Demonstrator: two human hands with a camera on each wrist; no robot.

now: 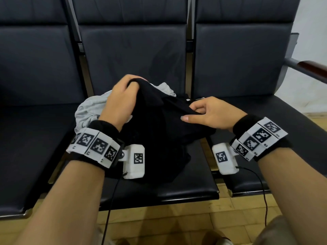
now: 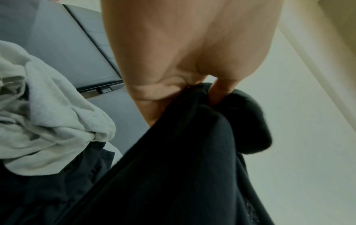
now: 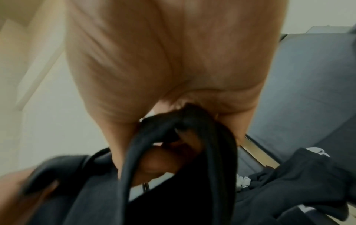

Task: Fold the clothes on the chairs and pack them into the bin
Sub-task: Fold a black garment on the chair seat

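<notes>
From the head view, the left hand [image 1: 120,101] and right hand [image 1: 210,112] each pinch an edge of the black garment [image 1: 159,138] above the middle chair [image 1: 185,188], likely to spread it for folding; the left wrist view shows fingers [image 2: 219,91] gripping black cloth beside the grey garment [image 2: 48,114], and the right wrist view shows the same bunched grip, no bin in sight

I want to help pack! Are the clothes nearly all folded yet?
Not nearly. Nothing looks folded, and no bin is in view. The left hand and right hand both grip the black garment, still bunched up. The grey garment lies crumpled on the chair, waiting.
</notes>
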